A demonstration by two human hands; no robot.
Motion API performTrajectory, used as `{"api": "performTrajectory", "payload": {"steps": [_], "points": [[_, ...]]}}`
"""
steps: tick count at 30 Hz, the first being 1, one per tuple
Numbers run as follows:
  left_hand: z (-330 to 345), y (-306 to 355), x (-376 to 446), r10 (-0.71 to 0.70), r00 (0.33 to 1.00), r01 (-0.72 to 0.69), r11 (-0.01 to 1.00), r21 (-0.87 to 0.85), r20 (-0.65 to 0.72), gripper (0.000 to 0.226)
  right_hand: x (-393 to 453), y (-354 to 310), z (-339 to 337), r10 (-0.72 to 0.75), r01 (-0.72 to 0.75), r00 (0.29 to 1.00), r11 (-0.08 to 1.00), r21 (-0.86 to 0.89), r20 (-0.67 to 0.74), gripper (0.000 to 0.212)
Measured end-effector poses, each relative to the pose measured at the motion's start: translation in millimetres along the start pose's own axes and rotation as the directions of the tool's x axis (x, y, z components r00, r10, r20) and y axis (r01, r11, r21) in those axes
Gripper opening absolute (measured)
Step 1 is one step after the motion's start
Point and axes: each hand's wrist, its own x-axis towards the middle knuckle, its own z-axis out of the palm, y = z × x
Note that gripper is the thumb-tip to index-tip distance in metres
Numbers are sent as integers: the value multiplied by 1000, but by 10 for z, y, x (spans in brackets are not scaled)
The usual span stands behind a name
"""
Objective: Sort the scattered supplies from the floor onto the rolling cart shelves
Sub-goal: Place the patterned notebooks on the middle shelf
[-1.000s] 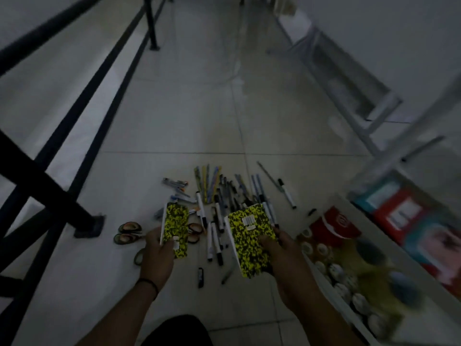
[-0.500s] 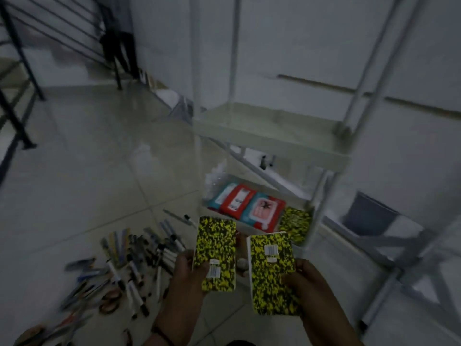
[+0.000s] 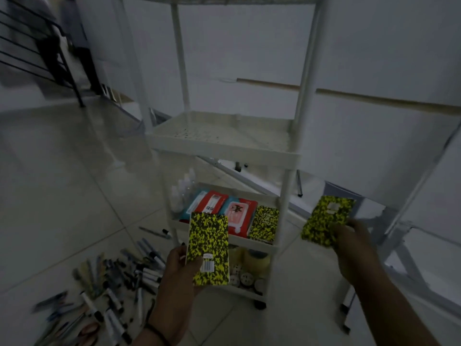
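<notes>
My left hand (image 3: pixel 174 278) holds a yellow-and-black speckled notebook (image 3: pixel 208 248) upright in front of the white rolling cart (image 3: pixel 224 143). My right hand (image 3: pixel 354 243) grips a second speckled notebook (image 3: pixel 326 219), raised to the right of the cart's front right post. A third speckled notebook (image 3: pixel 265 224) lies on the cart's middle shelf beside red and teal packets (image 3: pixel 224 208) and small bottles (image 3: pixel 183 191). The bottom shelf holds tape rolls (image 3: pixel 257 258). A pile of pens and markers (image 3: pixel 119 278) lies scattered on the floor at lower left.
The cart's upper perforated shelf (image 3: pixel 274 136) holds nothing visible. A white wall stands behind the cart, and a white metal frame (image 3: pixel 409 245) stands to its right. A black railing (image 3: pixel 37 53) and a person's legs (image 3: pixel 84 58) are at the far left.
My view swung up from the floor pile to the cart. Both hands lifted the notebooks off the floor; the right hand has moved its notebook out to the right and higher.
</notes>
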Motion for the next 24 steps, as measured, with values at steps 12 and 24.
{"api": "performTrajectory", "payload": {"steps": [12,24], "points": [[-66,95,313,-135,990,131,988,-87,-45,12,601,285,902,183,-56,926,931,-361,329,22],[36,4,557,-132,991,133,987,-87,19,11,742,437,855,153,-16,915,938,-345,374,30]]}}
